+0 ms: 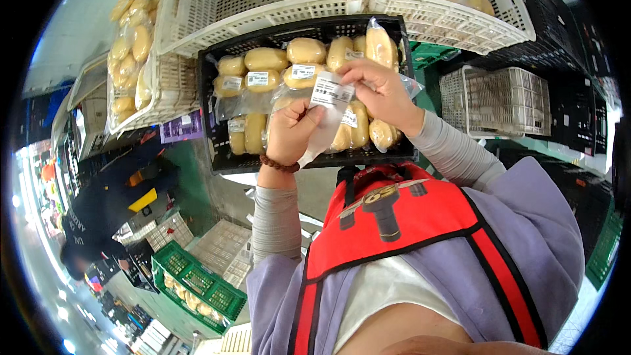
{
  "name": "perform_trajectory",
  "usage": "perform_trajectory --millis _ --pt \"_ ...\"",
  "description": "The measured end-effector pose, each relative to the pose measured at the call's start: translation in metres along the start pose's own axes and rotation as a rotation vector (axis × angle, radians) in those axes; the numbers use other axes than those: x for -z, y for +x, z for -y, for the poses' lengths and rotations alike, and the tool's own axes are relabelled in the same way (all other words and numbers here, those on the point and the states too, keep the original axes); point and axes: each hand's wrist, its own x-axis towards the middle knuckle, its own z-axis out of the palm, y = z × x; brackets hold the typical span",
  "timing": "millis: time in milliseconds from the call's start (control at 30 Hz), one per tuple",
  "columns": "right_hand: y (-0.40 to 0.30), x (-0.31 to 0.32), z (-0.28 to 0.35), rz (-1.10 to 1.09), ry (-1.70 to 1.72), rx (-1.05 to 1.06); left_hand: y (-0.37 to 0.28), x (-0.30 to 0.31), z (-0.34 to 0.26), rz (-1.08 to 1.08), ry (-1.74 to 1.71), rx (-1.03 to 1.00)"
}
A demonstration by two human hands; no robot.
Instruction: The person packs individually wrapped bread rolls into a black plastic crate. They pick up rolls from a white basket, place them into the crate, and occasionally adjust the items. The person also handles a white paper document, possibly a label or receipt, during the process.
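Note:
My left hand (295, 128) pinches a strip of printed labels (321, 128) on pale backing paper, which hangs down past the wrist. At the strip's upper right corner, the fingertips of my right hand (379, 89) touch the top label. Both hands are above a black plastic crate (209, 123) holding several clear plastic bags of yellow, oblong produce, perhaps potatoes (266, 59). White labels (258, 78) bearing print are stuck on many of the bags. One bag (378, 44) at the back right stands upright. My hands hide part of the crate's middle.
An empty white crate (266, 10) stands behind, between a left white crate (172, 76) and a right white crate (453, 24) of similar bagged produce. Stacked crates (508, 101) stand at right. At lower left are a green crate (197, 281) and a bending person (106, 202).

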Motion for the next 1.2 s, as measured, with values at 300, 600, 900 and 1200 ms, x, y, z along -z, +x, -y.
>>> perform_trajectory --millis 300,600,900,1200 --pt "-0.033 -0.008 -0.013 0.025 -0.063 -0.129 0.022 -0.027 0.028 0.104 0.103 -0.041" --pt "-0.065 0.007 -0.037 -0.259 0.118 -0.460 0.045 -0.054 0.046 0.139 0.438 -0.247" --pt "-0.072 0.053 -0.073 -0.959 0.670 -0.643 0.068 -0.056 0.051 -0.076 0.409 -0.218" --pt "-0.076 0.056 -0.061 -0.587 -0.544 -0.011 0.082 -0.099 0.038 0.219 0.262 -0.068"
